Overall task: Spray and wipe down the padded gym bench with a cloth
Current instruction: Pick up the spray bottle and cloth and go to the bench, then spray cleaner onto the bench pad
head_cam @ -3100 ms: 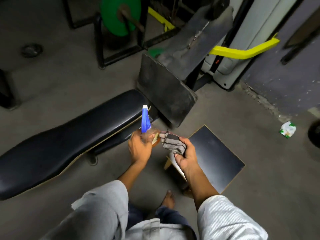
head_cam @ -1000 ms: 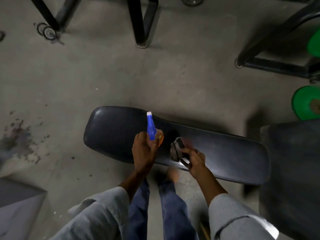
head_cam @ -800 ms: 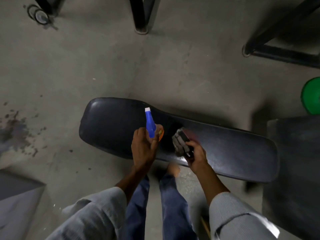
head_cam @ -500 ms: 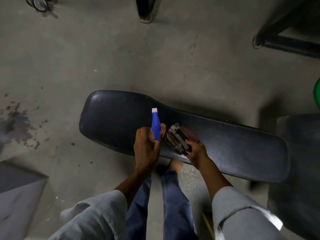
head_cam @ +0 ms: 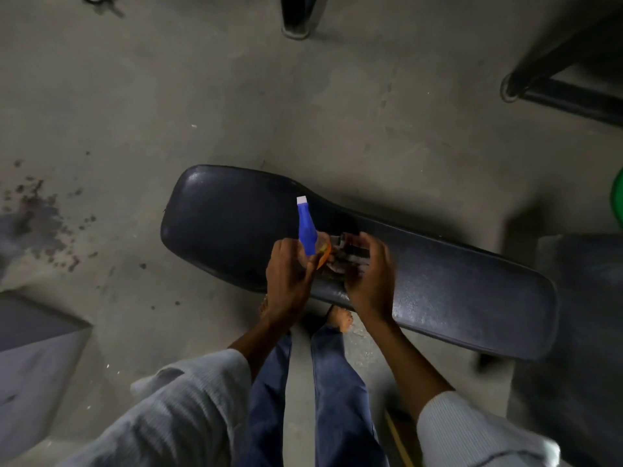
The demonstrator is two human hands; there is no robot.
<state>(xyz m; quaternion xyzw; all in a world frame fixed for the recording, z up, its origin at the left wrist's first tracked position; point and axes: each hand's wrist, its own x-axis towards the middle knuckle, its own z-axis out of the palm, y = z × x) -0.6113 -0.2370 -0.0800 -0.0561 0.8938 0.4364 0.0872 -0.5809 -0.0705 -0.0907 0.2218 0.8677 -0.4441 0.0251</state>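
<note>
The black padded gym bench (head_cam: 455,291) lies across the floor in front of me, its wider end to the left. My left hand (head_cam: 286,278) grips a spray bottle (head_cam: 306,227) with a blue head and white nozzle, held upright over the bench's near edge with the nozzle pointing away from me. My right hand (head_cam: 369,281) holds a striped grey cloth (head_cam: 349,256) bunched up right next to the bottle, just above the padding. The bottle's body is mostly hidden by my fingers.
Bare concrete floor surrounds the bench, with a dark stain (head_cam: 43,224) at the left. Black metal frame legs (head_cam: 298,15) stand at the top and a frame base (head_cam: 566,92) at the upper right. A grey slab (head_cam: 586,332) sits at the right, a green weight plate (head_cam: 618,203) at the edge.
I turned from the bench's end to stand over its middle. In the last second my right hand brought the cloth left, up against the spray bottle; the bottle stayed raised.
</note>
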